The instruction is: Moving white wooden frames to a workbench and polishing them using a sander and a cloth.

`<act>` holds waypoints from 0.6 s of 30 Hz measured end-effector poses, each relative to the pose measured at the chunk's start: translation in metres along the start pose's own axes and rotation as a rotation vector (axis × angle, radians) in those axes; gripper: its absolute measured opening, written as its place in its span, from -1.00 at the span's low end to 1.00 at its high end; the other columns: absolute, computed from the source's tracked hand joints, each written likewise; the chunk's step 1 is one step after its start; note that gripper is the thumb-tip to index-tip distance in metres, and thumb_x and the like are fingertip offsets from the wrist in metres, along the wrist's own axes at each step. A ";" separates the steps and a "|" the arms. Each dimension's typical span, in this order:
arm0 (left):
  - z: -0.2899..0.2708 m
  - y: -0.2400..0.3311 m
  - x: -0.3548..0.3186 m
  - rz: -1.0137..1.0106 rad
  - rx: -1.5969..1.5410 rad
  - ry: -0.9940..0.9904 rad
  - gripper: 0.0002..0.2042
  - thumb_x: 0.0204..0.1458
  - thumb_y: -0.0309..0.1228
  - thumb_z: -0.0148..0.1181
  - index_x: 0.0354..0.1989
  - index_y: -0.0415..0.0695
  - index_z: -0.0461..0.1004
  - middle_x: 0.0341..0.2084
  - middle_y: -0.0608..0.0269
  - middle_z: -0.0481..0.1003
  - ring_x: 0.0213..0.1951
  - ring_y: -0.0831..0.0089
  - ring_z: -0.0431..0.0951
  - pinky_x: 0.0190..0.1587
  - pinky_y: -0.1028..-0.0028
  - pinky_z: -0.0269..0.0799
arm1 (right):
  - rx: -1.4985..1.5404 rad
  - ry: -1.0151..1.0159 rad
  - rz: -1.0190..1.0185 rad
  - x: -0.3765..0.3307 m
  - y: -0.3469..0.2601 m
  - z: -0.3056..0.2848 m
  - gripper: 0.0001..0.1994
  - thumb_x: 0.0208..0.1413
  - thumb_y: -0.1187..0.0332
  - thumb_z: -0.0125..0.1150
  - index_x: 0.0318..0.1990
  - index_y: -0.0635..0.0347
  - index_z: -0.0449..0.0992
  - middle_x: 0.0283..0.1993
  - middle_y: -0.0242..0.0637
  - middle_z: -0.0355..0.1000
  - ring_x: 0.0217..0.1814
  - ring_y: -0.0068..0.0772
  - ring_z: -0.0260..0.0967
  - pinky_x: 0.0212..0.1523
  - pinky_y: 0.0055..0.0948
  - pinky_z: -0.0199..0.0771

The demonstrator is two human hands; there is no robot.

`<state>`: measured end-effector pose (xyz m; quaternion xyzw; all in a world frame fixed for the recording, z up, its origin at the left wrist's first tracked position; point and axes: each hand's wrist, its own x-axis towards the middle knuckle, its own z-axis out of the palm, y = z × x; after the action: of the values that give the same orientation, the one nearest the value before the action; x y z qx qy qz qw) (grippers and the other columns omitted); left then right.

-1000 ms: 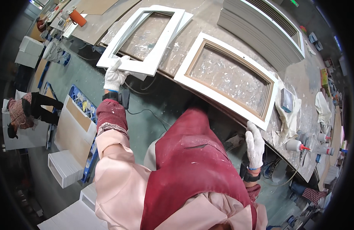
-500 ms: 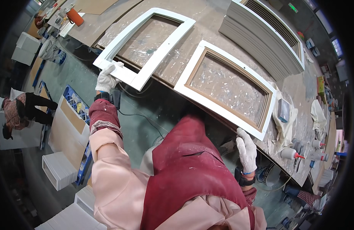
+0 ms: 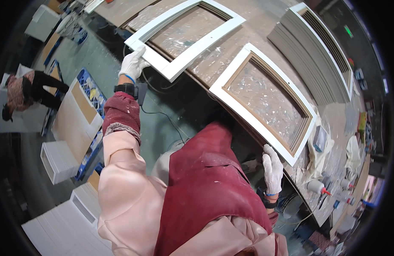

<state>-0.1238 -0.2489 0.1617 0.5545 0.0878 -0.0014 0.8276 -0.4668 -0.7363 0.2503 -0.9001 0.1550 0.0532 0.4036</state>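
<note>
My gloved left hand (image 3: pixel 133 65) grips the near left end of a white arched frame (image 3: pixel 207 47), fingers over its edge. That frame lies on the table and juts past its front edge. To its right, a second white frame (image 3: pixel 252 123) with a brown stepped inner edge rests on the tabletop. My gloved right hand (image 3: pixel 272 170) is beside this frame's near right corner, at the table's edge. Its fingers are stretched out and it holds nothing.
Stacked frames (image 3: pixel 316 55) stand at the table's far right. Cloth (image 3: pixel 316 160), a small box (image 3: pixel 320 138) and a red-tipped white bottle (image 3: pixel 317 187) lie on the right. White boxes (image 3: pixel 62 158) and a board on a blue pallet (image 3: pixel 91 145) stand left; another person (image 3: pixel 32 91) bends farther off.
The view has shifted, so the table and both frames appear farther right. My left hand keeps its hold on the arched frame; my right hand stays near the other frame's corner.
</note>
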 end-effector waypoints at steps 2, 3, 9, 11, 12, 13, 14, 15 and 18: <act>-0.001 0.004 -0.011 0.027 0.190 0.134 -0.71 0.10 -0.31 0.23 -0.19 -0.34 0.48 -0.21 0.06 0.53 -0.29 0.30 0.60 -0.37 0.40 0.58 | -0.009 -0.001 -0.028 -0.001 0.006 0.003 -0.59 0.24 0.25 0.00 0.14 0.33 0.41 0.08 -0.05 0.46 0.12 -0.21 0.41 0.18 -0.37 0.32; 0.010 0.012 -0.024 0.045 0.374 0.213 -0.60 0.01 -0.22 0.31 -0.16 -0.34 0.46 -0.24 0.01 0.54 -0.26 0.24 0.59 -0.28 0.34 0.55 | -0.014 0.018 -0.036 -0.001 0.008 0.005 -0.60 0.26 0.26 -0.01 0.15 0.34 0.40 0.05 -0.08 0.48 0.06 -0.26 0.43 0.15 -0.39 0.34; 0.057 -0.001 -0.034 -0.078 1.047 0.390 -0.02 -0.28 0.10 0.42 0.21 -0.38 0.17 -0.01 -0.24 0.46 0.06 -0.04 0.48 0.10 0.22 0.39 | 0.079 -0.052 -0.004 -0.002 0.004 0.009 -0.58 0.23 0.24 0.01 0.13 0.35 0.42 0.13 -0.03 0.44 0.19 -0.14 0.37 0.24 -0.33 0.27; 0.086 -0.006 -0.038 -0.118 1.007 0.489 0.16 -0.33 0.16 0.42 0.31 -0.41 -0.05 0.09 -0.29 0.37 0.14 -0.07 0.41 0.14 0.17 0.36 | 0.086 -0.052 0.011 -0.002 0.006 0.009 -0.58 0.23 0.24 0.01 0.13 0.35 0.42 0.13 -0.04 0.44 0.20 -0.15 0.37 0.24 -0.34 0.27; 0.099 -0.002 -0.043 -0.171 0.956 0.539 0.20 -0.26 0.07 0.42 0.38 -0.36 -0.28 0.24 -0.31 0.17 0.19 -0.11 0.34 0.17 0.12 0.33 | 0.079 -0.043 -0.022 -0.002 0.011 0.011 -0.59 0.25 0.26 0.02 0.14 0.36 0.41 0.11 -0.07 0.44 0.15 -0.23 0.39 0.21 -0.36 0.29; 0.106 -0.006 -0.044 -0.171 0.956 0.539 0.20 -0.26 0.07 0.42 0.38 -0.36 -0.28 0.24 -0.31 0.17 0.19 -0.11 0.34 0.17 0.12 0.33 | 0.073 -0.032 -0.054 -0.002 0.014 0.011 -0.61 0.27 0.29 0.03 0.15 0.37 0.40 0.09 -0.10 0.45 0.10 -0.31 0.40 0.19 -0.39 0.31; 0.112 -0.010 -0.043 -0.159 0.967 0.621 0.19 -0.23 0.01 0.41 0.38 -0.34 -0.32 0.29 -0.30 0.08 0.20 -0.11 0.33 0.18 0.10 0.33 | 0.073 -0.032 -0.056 -0.003 0.013 0.011 -0.61 0.27 0.29 0.03 0.15 0.37 0.40 0.09 -0.10 0.45 0.10 -0.31 0.40 0.19 -0.39 0.31; 0.115 -0.011 -0.042 -0.145 0.978 0.702 0.18 -0.20 -0.05 0.41 0.39 -0.31 -0.37 0.33 -0.29 0.00 0.21 -0.11 0.31 0.18 0.08 0.33 | 0.089 -0.047 -0.042 -0.004 0.011 0.013 -0.61 0.27 0.29 0.03 0.14 0.38 0.40 0.10 -0.11 0.45 0.11 -0.31 0.40 0.20 -0.39 0.30; 0.118 -0.006 -0.040 -0.181 0.956 0.674 0.13 -0.16 -0.19 0.38 0.39 -0.28 -0.41 0.30 -0.23 0.02 0.19 -0.09 0.33 0.18 0.08 0.35 | 0.114 -0.059 -0.011 -0.006 0.014 0.016 -0.60 0.25 0.26 0.02 0.13 0.35 0.42 0.12 -0.07 0.44 0.17 -0.23 0.37 0.23 -0.37 0.28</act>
<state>-0.1465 -0.3635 0.2056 0.8260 0.3826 0.0648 0.4088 -0.4770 -0.7322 0.2309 -0.8745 0.1407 0.0685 0.4592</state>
